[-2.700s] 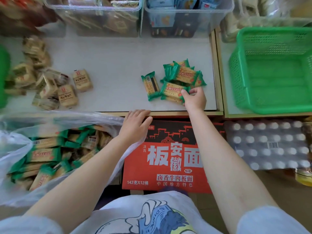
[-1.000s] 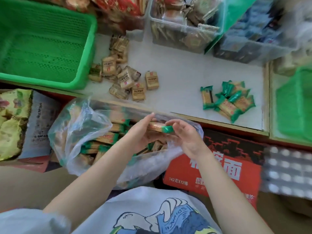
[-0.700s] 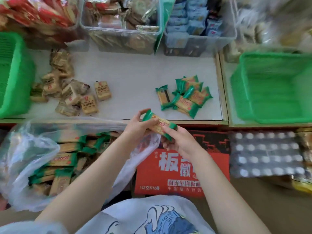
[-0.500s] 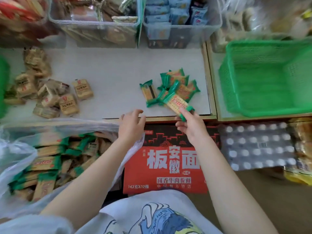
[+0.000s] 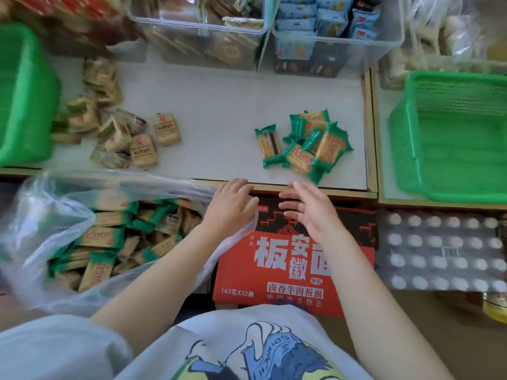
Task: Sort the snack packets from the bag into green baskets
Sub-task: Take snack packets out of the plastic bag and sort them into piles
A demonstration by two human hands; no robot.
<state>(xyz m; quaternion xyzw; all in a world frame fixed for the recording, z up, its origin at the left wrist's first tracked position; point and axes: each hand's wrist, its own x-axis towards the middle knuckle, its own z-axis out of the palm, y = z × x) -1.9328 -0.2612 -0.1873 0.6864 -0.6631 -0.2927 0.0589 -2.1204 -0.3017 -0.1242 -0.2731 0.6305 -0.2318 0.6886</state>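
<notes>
A clear plastic bag (image 5: 49, 215) at the lower left holds several green and tan snack packets (image 5: 109, 237). On the white shelf (image 5: 219, 111) lie a pile of green packets (image 5: 307, 144) to the right and a pile of tan packets (image 5: 120, 133) to the left. One green basket (image 5: 406, 160) stands at the right, another green basket (image 5: 41, 105) at the left. My left hand (image 5: 233, 207) rests on the bag's rim at the shelf edge. My right hand (image 5: 310, 212) hovers below the green pile, fingers spread and holding nothing.
Clear bins (image 5: 197, 31) of other snacks line the back of the shelf. Below the shelf edge sit a red noodle carton (image 5: 288, 259) and a wrapped pack of bottles (image 5: 439, 248).
My right hand took a green packet from the bag, carried it up to the green pile, let it go and drew back. My left hand returned to the bag's rim.
</notes>
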